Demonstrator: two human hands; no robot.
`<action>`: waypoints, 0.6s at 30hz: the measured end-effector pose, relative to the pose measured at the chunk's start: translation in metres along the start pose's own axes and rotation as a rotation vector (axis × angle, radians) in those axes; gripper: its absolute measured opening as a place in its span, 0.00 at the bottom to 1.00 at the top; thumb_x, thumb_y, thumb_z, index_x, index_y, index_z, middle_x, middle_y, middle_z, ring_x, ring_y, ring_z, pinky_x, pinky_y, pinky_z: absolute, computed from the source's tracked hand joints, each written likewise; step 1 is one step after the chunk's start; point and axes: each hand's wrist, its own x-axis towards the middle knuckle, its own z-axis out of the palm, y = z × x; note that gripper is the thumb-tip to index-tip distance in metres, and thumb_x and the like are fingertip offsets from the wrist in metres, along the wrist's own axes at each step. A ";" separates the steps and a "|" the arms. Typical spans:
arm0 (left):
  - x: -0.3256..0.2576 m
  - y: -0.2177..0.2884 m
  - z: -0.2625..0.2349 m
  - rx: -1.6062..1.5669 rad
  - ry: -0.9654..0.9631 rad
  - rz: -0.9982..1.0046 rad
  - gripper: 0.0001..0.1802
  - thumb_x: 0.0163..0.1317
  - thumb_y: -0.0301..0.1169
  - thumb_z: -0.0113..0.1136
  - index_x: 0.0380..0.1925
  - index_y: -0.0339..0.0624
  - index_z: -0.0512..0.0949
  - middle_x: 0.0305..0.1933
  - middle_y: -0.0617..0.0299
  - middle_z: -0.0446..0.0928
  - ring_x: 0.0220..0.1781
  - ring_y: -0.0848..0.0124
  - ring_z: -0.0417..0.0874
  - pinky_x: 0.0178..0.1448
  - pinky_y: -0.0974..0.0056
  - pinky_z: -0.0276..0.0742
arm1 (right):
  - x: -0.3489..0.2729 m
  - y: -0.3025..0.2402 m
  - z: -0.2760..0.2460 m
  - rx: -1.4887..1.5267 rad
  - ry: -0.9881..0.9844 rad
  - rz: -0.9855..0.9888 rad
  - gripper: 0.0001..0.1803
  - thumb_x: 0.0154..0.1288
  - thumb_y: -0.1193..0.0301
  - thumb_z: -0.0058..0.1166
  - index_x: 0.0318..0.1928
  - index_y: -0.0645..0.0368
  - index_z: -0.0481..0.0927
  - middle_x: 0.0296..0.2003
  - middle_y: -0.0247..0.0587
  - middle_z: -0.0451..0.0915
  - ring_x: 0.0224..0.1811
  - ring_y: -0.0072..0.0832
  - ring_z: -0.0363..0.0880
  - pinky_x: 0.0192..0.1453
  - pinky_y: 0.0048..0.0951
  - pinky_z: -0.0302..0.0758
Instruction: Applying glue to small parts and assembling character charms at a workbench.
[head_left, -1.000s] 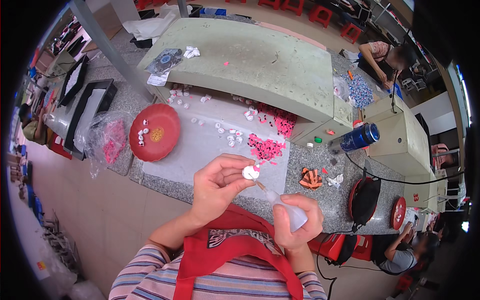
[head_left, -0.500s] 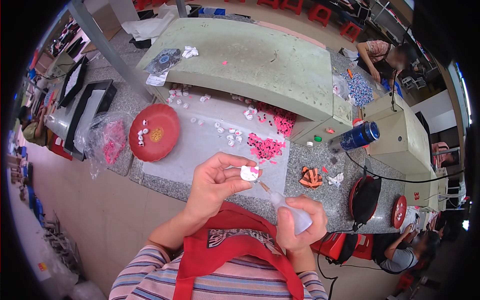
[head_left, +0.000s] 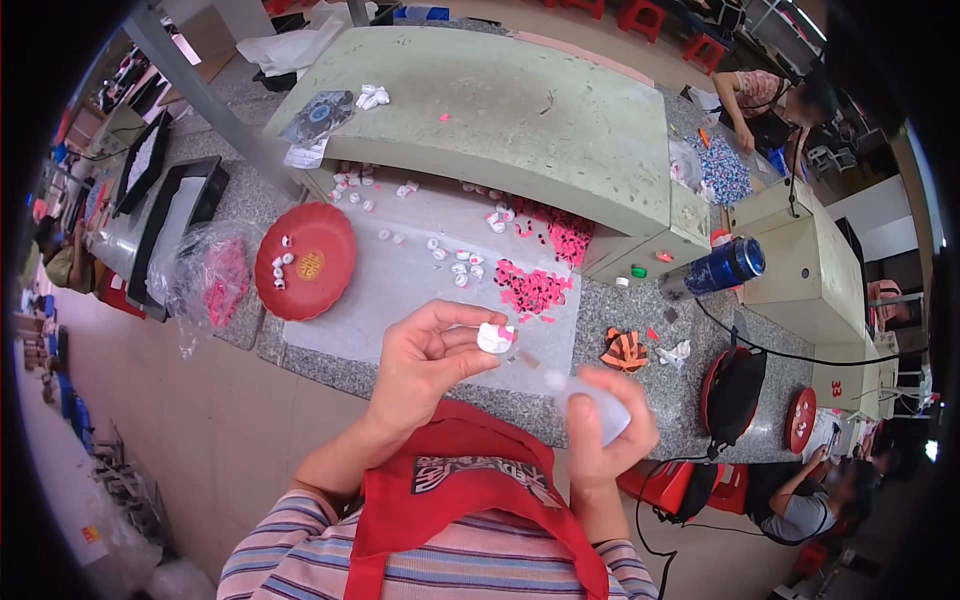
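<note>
Between the thumb and fingers of my left hand (head_left: 428,358) is a small white cat-head figurine (head_left: 494,338) with a pink bow. My right hand (head_left: 608,430) is wrapped round a translucent squeeze bottle (head_left: 592,402). The bottle's thin nozzle (head_left: 528,359) points up and left toward the figurine, a short gap away, and is blurred. Beyond my hands, several white figurines (head_left: 460,268) and a heap of small pink and black pieces (head_left: 530,287) lie on a white sheet (head_left: 380,335).
A red plate (head_left: 322,290) with several figurines is at the left, beside a clear bag of pink pieces (head_left: 222,285). A pale green metal housing (head_left: 500,110) spans the bench's back. To the right are a blue bottle (head_left: 725,265), a cable (head_left: 770,345) and a co-worker (head_left: 800,505).
My right hand has drawn the squeeze bottle slightly right, taking its nozzle away from the figurine. The figurine has tilted a little in my left hand.
</note>
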 end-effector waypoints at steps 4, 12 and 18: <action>0.007 -0.006 -0.015 0.075 0.110 0.004 0.19 0.46 0.11 0.54 0.41 0.32 0.68 0.43 0.51 0.74 0.46 0.61 0.77 0.47 0.67 0.74 | -0.001 0.089 0.007 0.456 -0.031 0.757 0.11 0.49 0.75 0.52 0.34 0.66 0.72 0.29 0.45 0.77 0.25 0.26 0.76 0.28 0.24 0.75; 0.025 -0.031 -0.016 0.055 0.135 -0.111 0.18 0.48 0.12 0.55 0.42 0.32 0.70 0.43 0.54 0.74 0.43 0.72 0.77 0.45 0.72 0.74 | -0.041 0.267 0.094 -0.593 -0.258 0.566 0.13 0.46 0.69 0.56 0.34 0.62 0.76 0.29 0.48 0.77 0.29 0.40 0.78 0.31 0.35 0.75; 0.025 -0.028 -0.023 0.085 0.172 -0.105 0.18 0.47 0.12 0.54 0.41 0.31 0.70 0.42 0.53 0.74 0.44 0.64 0.78 0.47 0.68 0.73 | -0.042 0.274 0.093 -0.716 -0.279 0.404 0.11 0.46 0.66 0.55 0.30 0.58 0.77 0.29 0.48 0.77 0.27 0.44 0.77 0.34 0.40 0.74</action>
